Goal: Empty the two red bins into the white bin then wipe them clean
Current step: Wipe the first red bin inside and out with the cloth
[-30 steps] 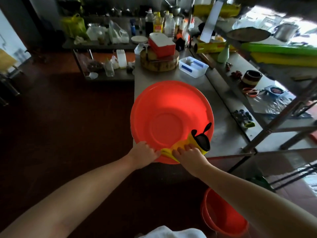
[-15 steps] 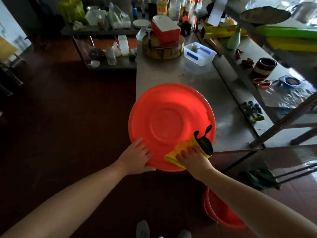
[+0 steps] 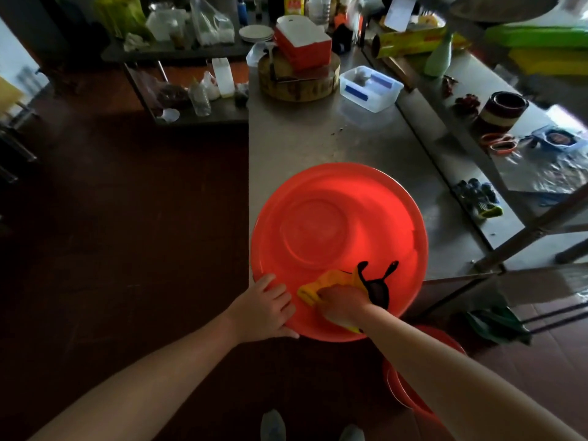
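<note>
Near edge: red bin (image 3: pixel 337 218) overhangs steel table (image 3: pixel 302 148); left hand (image 3: pixel 264 305) flat on rim, right hand (image 3: pixel 343 305) clutching yellow cloth (image 3: pixel 327 280). Hard wiping could tip it off.

2nd red bin (image 3: pixel 404 393), on floor below-right of big red bin (image 3: pixel 337 237): mostly hidden behind R forearm. Yellow cloth (image 3: pixel 321 281) on big bin's near side, partly under right hand (image 3: pixel 345 305). Shoes (image 3: pixel 273 424) below big bin cut by bottom edge. Bottles (image 3: pixel 292 0) far beyond it cropped at top, labels unreadable.
</note>
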